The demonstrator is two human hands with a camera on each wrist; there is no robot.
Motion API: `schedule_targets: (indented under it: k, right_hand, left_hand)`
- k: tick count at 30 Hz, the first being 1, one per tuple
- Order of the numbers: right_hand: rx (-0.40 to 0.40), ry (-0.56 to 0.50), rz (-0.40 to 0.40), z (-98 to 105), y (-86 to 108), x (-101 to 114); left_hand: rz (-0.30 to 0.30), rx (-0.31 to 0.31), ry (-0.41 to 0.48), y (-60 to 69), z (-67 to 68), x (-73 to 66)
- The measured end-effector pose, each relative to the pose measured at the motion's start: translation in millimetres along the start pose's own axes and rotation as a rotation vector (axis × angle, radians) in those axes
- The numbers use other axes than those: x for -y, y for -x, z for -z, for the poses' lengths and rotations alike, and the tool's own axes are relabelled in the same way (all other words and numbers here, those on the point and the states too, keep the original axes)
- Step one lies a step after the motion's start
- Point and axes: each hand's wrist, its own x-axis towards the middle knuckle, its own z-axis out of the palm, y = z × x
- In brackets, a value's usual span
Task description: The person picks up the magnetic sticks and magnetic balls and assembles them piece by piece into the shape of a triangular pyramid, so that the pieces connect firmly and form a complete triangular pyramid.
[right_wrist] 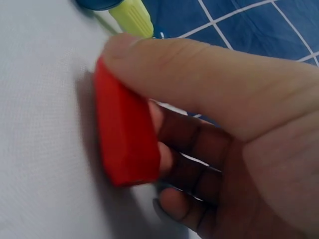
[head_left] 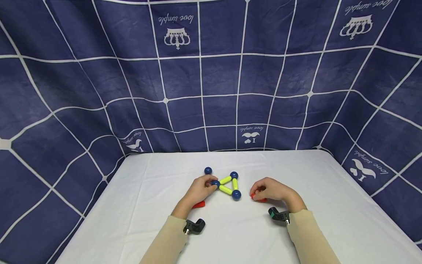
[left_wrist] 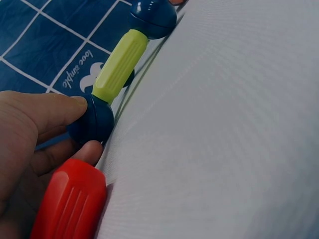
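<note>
A triangle of three yellow-green rods [head_left: 226,190] with blue balls [head_left: 236,195] at its corners lies on the white cloth. My left hand [head_left: 202,189] pinches the triangle's left corner ball [left_wrist: 92,119] between thumb and fingers. Beside that hand, a red rod [left_wrist: 72,199] rests on the cloth, partly covered by the hand in the head view. To the right of the triangle, my right hand [head_left: 271,190] holds another red rod [right_wrist: 127,129] between thumb and fingers, low over the cloth.
A loose blue ball [head_left: 208,170] sits behind my left hand. White cloth [head_left: 237,234] covers the table, and a dark blue curtain [head_left: 221,80] with white lines stands along its back and sides. Each wrist wears a black device.
</note>
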Motion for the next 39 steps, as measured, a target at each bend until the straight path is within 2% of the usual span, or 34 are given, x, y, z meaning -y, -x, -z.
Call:
schedule_targets:
  k: [3, 7, 10, 14, 22, 27, 35, 39]
  right_hand:
    - [-0.046, -0.013, 0.011, -1.4, -2.9, -5.0]
    - [-0.128, -0.089, 0.021, -4.6, -6.7, -10.1]
    - [-0.195, -0.149, 0.016, -6.9, -9.3, -10.1]
    - [-0.282, -0.168, 0.002, -9.5, -12.8, -7.3]
    - [-0.371, -0.202, -0.028, -12.3, -17.3, -0.4]
    - [-0.433, -0.237, 0.009, -14.9, -19.9, 5.8]
    - [-0.590, -0.235, 0.079, -24.2, -27.3, 13.7]
    - [-0.633, -0.225, 0.117, -29.2, -31.2, 18.0]
  left_hand:
    - [-0.006, 0.004, 0.003, 0.3, -0.2, 0.3]
    - [-0.010, 0.006, -0.003, -0.1, -0.5, 1.2]
    - [-0.006, 0.005, -0.008, -0.1, -0.7, 1.2]
    - [-0.004, 0.007, -0.013, 1.3, -0.7, -0.2]
    - [-0.006, 0.013, -0.028, 1.5, -0.2, -0.7]
    - [-0.007, 0.022, -0.028, 1.9, -0.1, -1.9]
    - [0.004, 0.045, -0.047, 1.2, -0.8, -2.1]
    - [0.007, 0.051, -0.039, 1.2, -0.8, -2.2]
